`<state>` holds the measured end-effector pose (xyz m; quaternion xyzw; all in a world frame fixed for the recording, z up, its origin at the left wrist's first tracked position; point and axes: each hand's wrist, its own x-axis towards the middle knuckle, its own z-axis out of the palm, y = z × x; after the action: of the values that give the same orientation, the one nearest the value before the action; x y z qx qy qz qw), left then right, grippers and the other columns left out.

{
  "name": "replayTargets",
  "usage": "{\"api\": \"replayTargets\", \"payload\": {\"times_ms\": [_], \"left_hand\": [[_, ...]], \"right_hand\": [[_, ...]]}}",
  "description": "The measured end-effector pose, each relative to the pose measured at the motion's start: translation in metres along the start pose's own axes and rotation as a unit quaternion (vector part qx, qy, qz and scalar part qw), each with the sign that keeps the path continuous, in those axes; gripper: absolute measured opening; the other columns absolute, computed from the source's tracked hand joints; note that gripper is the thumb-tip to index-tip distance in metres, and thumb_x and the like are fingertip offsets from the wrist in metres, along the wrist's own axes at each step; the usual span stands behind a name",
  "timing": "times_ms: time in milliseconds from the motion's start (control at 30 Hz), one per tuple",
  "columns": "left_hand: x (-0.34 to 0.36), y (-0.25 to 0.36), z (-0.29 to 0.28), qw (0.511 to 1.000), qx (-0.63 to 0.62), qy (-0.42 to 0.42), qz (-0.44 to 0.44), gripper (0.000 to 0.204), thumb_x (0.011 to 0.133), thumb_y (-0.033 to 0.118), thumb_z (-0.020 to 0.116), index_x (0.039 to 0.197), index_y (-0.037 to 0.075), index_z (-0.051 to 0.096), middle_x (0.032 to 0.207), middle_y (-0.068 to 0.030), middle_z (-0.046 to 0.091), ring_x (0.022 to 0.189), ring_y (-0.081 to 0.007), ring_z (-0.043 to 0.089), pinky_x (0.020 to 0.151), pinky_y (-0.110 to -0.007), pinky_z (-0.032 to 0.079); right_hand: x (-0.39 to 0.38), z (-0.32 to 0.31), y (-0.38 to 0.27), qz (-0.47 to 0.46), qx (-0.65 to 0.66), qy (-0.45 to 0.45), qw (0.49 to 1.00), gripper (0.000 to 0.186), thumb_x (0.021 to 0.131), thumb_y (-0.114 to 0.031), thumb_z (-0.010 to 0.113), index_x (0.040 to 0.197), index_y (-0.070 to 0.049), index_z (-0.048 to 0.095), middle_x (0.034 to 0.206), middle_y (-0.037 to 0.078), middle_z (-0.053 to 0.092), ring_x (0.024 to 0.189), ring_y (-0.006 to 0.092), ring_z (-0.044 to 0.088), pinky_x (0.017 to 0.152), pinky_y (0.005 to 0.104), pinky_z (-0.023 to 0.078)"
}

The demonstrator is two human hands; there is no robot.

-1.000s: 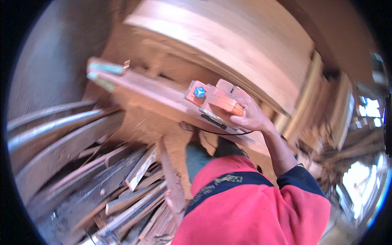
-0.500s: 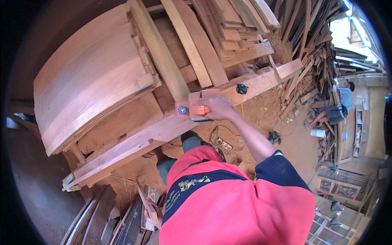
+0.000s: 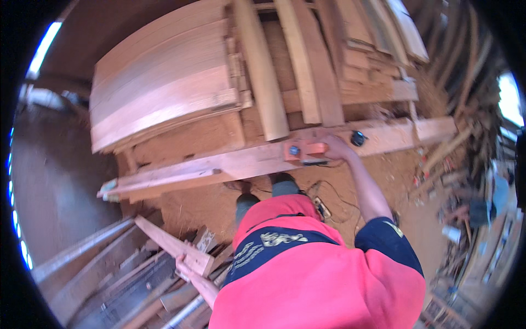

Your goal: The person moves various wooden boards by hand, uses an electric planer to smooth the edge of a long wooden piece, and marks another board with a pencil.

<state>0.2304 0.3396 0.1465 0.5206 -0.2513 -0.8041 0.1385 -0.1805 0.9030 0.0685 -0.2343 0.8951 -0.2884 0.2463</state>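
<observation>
My right hand (image 3: 335, 149) is closed round the handle of an orange electric planer (image 3: 296, 151) with a blue knob, which rests on a long reddish beam (image 3: 241, 164). Down at the lower left, my left hand (image 3: 185, 265) grips a short wooden board (image 3: 164, 237) near its wider end. That board points up and to the left, apart from the beam. Just right of the planer, a small black tape measure (image 3: 358, 138) sits on the beam. A narrow strip of wood (image 3: 170, 176) lies along the beam's left part.
Beyond the beam stand a stack of wide planks (image 3: 164, 82) and several long boards (image 3: 260, 71). Scrap timber (image 3: 126, 279) lies at lower left. A power strip (image 3: 322, 207) and cords lie on the sawdust floor near my legs. At right are leaning timbers and a person (image 3: 482, 211), blurred.
My left hand has swung the short board outward to the left, away from my side. My right hand stays on the planer. The whole view has shifted and turned.
</observation>
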Motion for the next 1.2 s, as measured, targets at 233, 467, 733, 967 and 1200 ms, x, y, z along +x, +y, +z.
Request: {"api": "replayTargets", "payload": {"times_ms": [233,467,733,967,1200], "left_hand": [[0.000,-0.028,0.056,0.978,0.007,0.153,0.145,0.048,0.068,0.020,0.058,0.109,-0.006,0.053,0.101,-0.0211,0.062,0.096,-0.0365,0.063,0.091,-0.046,0.053],[0.018,-0.038,0.121,0.918,0.052,0.198,0.339,0.041,0.067,-0.003,0.054,0.108,-0.003,0.054,0.086,-0.0121,0.061,0.071,-0.0268,0.066,0.066,-0.037,0.056],[0.075,-0.020,0.170,0.919,0.034,0.197,0.341,0.044,0.066,-0.003,0.054,0.110,-0.001,0.054,0.084,-0.0121,0.062,0.063,-0.0242,0.064,0.060,-0.035,0.054],[0.107,-0.014,0.207,0.900,0.083,0.268,0.334,0.054,0.075,-0.002,0.057,0.129,-0.003,0.052,0.100,-0.0174,0.069,0.085,-0.0282,0.069,0.077,-0.038,0.055],[0.152,-0.026,0.212,0.899,0.101,0.282,0.319,0.072,0.076,0.000,0.057,0.146,-0.004,0.040,0.125,-0.0264,0.064,0.116,-0.0348,0.063,0.101,-0.037,0.047]], "right_hand": [[0.009,-0.007,-0.002,-0.007,0.074,-0.116,0.990,0.037,0.072,-0.011,0.073,0.109,-0.003,0.072,0.105,0.016,0.074,0.099,0.0278,0.068,0.092,0.0392,0.051],[0.009,-0.036,-0.121,-0.033,-0.206,-0.068,0.976,0.049,0.077,-0.021,0.075,0.123,-0.006,0.064,0.122,0.016,0.068,0.113,0.0360,0.063,0.097,0.0447,0.050],[0.061,0.020,-0.244,-0.315,-0.094,-0.071,0.942,0.044,0.084,-0.028,0.073,0.123,-0.009,0.065,0.122,0.014,0.065,0.115,0.0365,0.060,0.101,0.0454,0.046],[0.085,0.059,-0.346,-0.334,0.044,-0.160,0.928,0.048,0.087,-0.031,0.074,0.124,-0.003,0.063,0.121,0.018,0.064,0.120,0.0371,0.056,0.103,0.0433,0.045],[0.133,0.128,-0.356,-0.344,-0.047,-0.130,0.929,0.054,0.081,-0.029,0.076,0.126,-0.003,0.063,0.120,0.017,0.067,0.117,0.0343,0.059,0.102,0.0436,0.045]]}}
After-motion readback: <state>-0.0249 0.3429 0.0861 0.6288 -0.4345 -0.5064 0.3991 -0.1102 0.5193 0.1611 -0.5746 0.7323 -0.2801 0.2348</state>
